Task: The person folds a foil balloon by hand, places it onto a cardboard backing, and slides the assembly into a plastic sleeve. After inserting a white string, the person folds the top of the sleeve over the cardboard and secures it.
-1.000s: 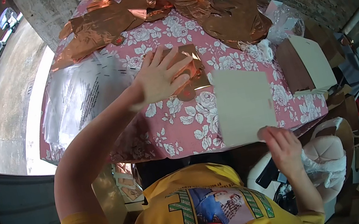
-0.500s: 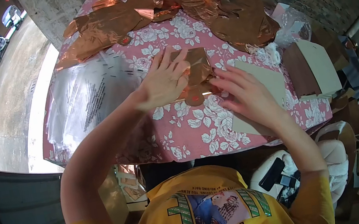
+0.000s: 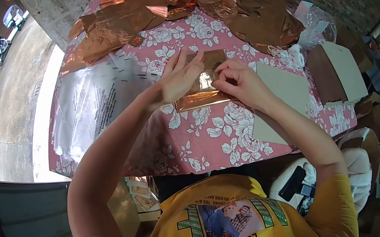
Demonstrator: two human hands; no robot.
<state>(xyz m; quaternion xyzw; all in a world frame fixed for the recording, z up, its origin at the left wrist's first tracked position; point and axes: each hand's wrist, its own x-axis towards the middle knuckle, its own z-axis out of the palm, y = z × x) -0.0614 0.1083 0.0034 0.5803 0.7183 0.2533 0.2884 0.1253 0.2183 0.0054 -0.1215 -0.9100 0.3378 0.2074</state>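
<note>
A folded copper-coloured foil balloon (image 3: 203, 99) lies flat on the flowered tablecloth in front of me. My left hand (image 3: 180, 82) rests across its left side, palm down with the fingers stretched out. From the right, my right hand (image 3: 240, 83) reaches onto the foil, thumb and fingers pinched together on its surface near the middle. Bright light reflects off the foil between both hands. Just right of my right hand lies a flat beige card (image 3: 282, 89), partly covered by my forearm.
Clear printed plastic bags (image 3: 91, 108) are spread at the left. More copper foil balloons (image 3: 127, 23) lie across the back, with white string (image 3: 291, 56) near their right end. A stack of beige cards (image 3: 337, 72) stands at the right edge. A phone (image 3: 292, 181) lies on a seat below.
My right hand has moved left and closed on the foil. The rounded flap with the red mark is folded up out of sight, leaving a straight lower edge.
</note>
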